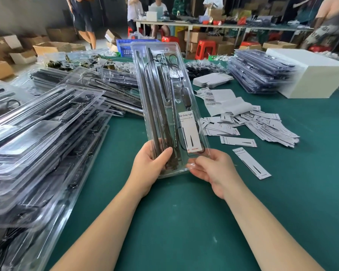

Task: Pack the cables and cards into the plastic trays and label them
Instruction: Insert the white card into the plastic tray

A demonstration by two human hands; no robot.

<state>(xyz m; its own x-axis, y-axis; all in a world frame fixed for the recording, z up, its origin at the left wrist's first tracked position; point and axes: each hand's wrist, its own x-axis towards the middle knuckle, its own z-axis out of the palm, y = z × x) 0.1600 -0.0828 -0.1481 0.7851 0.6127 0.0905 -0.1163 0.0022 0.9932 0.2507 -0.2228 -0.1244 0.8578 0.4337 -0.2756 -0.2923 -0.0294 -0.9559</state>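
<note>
Over green bench (184,222), btwn tray stacks (37,143) at left & loose cards (262,124) at right, clear tray (164,90) w/ cables + card is held up, long axis pointing away, near end in both hands: left hand (147,167) gripping its corner, right hand (211,169) pinching its edge.

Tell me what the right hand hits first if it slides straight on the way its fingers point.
The right hand points left, gripping the clear tray's bottom corner. Going straight on, it would probably meet the left hand holding the other corner, though depth is unclear.
</note>
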